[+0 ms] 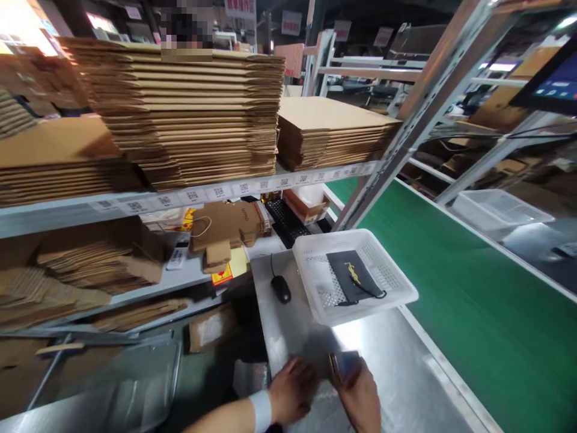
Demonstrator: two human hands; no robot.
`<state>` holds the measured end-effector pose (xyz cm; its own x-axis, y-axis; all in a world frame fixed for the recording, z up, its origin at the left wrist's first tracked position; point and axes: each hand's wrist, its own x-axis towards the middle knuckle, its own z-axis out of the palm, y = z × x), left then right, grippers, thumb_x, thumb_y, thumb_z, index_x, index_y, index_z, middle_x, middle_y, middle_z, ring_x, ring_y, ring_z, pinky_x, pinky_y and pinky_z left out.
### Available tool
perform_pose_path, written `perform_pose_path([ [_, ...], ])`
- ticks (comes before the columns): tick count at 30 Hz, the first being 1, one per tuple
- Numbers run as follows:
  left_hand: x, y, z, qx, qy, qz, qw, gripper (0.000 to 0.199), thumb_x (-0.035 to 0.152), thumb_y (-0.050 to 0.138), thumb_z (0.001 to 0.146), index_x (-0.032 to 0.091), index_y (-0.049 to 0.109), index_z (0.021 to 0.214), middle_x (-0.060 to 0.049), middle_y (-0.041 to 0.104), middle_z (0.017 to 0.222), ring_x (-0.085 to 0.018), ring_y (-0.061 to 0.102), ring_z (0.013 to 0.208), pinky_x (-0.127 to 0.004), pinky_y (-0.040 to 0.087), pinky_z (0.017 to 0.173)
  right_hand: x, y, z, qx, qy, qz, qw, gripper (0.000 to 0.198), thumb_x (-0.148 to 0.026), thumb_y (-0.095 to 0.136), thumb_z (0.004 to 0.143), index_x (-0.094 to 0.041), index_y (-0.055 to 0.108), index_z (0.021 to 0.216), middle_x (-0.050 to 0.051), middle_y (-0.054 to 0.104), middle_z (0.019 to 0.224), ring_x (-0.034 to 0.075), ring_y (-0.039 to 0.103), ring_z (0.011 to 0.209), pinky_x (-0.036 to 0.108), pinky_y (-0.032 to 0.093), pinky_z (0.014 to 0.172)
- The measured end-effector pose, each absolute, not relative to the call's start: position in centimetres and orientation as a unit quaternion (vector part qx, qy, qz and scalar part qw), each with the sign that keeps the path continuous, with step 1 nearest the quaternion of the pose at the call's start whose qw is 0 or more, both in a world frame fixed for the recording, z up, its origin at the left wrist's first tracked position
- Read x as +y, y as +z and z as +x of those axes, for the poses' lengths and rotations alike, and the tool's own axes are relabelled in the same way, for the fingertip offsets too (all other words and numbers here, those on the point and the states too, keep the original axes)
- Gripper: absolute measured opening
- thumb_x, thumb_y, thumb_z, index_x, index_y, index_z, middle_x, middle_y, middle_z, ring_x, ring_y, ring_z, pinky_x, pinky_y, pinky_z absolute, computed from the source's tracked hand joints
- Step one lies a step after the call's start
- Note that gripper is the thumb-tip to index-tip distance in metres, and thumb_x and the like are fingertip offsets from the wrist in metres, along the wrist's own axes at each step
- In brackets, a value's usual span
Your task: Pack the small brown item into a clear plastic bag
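Observation:
My left hand [293, 391] and my right hand [360, 397] are low over the steel table [406, 361], close together. Both grip a clear plastic bag [324, 376] with a small dark item [346, 364] at its right end; the picture is blurred there. Just beyond the hands stands a white perforated basket [354, 273] holding a black paper bag with a gold mark [351, 273] and black cord handles. A black computer mouse [280, 288] lies left of the basket.
A green conveyor belt [473, 300] runs along the right, with a second white basket [500, 210] beyond it. Shelves on the left carry stacks of flat cardboard [180, 108]. A black keyboard [283, 219] and an open carton lie behind the basket. A screen hangs at upper right.

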<state>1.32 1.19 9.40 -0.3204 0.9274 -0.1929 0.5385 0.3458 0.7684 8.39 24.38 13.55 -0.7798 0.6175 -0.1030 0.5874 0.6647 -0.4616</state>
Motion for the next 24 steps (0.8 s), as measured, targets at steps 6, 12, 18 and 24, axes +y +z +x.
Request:
perform_pose_path([
  [6, 1.1, 10.0, 1.1, 0.758, 0.306, 0.471, 0.331, 0.076, 0.049, 0.056, 0.103, 0.030, 0.033, 0.173, -0.013, 0.039, 0.178, -0.039, 0.023, 0.170, -0.061, 0.010, 0.142, 23.5, 9.7, 9.0, -0.926, 0.167, -0.338, 0.010, 0.098, -0.061, 0.042, 0.083, 0.005, 0.034, 0.155, 0.035, 0.066, 0.136, 0.049, 0.071, 0.120, 0.060, 0.058, 0.103],
  [12, 0.9, 8.7, 1.4, 0.759, 0.288, 0.484, 0.327, 0.076, 0.057, 0.050, 0.107, 0.022, 0.035, 0.172, -0.017, 0.040, 0.177, -0.039, 0.022, 0.170, -0.062, 0.007, 0.142, 23.3, 11.1, 8.7, -0.915, 0.212, -0.343, 0.011, 0.105, -0.060, 0.048, 0.080, 0.012, 0.033, 0.154, 0.035, 0.070, 0.120, 0.048, 0.071, 0.113, 0.057, 0.056, 0.104],
  [18, 0.9, 8.9, 1.6, 0.765, 0.284, 0.488, 0.311, 0.077, 0.056, 0.051, 0.109, 0.026, 0.027, 0.175, -0.015, 0.036, 0.179, -0.038, 0.025, 0.169, -0.064, 0.013, 0.142, 21.8, 8.7, 9.6, -0.935, 0.179, -0.303, 0.056, 0.095, -0.057, 0.044, 0.087, 0.012, 0.034, 0.152, 0.032, 0.069, 0.114, 0.047, 0.070, 0.106, 0.058, 0.056, 0.099],
  [24, 0.8, 9.5, 1.5, 0.762, 0.296, 0.473, 0.329, 0.079, 0.053, 0.058, 0.106, 0.033, 0.026, 0.175, -0.011, 0.037, 0.179, -0.040, 0.028, 0.168, -0.065, 0.012, 0.141, 21.4, 8.0, 10.0, -0.938, 0.185, -0.287, 0.056, 0.109, -0.077, 0.036, 0.091, 0.011, 0.032, 0.155, 0.038, 0.066, 0.126, 0.051, 0.069, 0.115, 0.061, 0.055, 0.103],
])
